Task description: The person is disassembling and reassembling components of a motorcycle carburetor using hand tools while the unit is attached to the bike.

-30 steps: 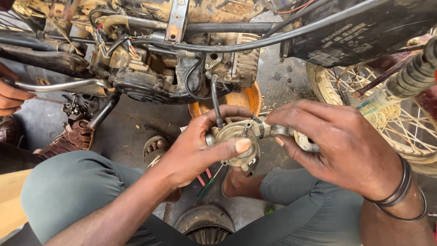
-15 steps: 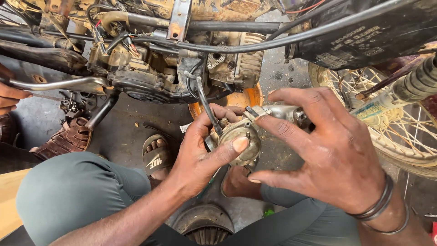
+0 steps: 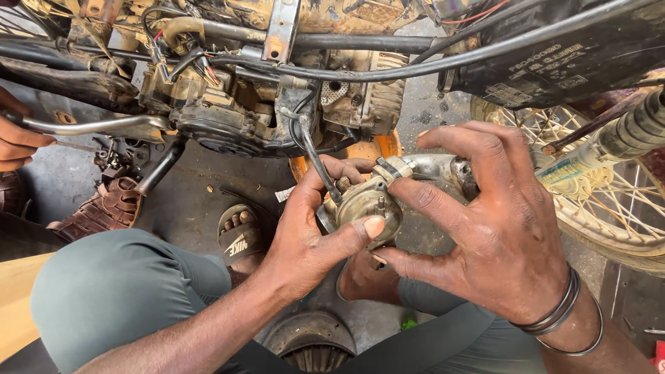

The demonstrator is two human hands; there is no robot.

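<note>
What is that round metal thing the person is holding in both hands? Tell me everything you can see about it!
The round metal part is a small, dull brass-grey piece, grimy and worn, with a rounded bowl-like body and a thin pin sticking up. A black cable runs from its top up to the motorcycle engine. The left hand cups it, thumb across the front; the right hand pinches it from the other side. It sits tilted, in the air below the engine.

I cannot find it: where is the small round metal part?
Head view, centre: the metal part sits between left hand and right hand, below the engine.
</note>
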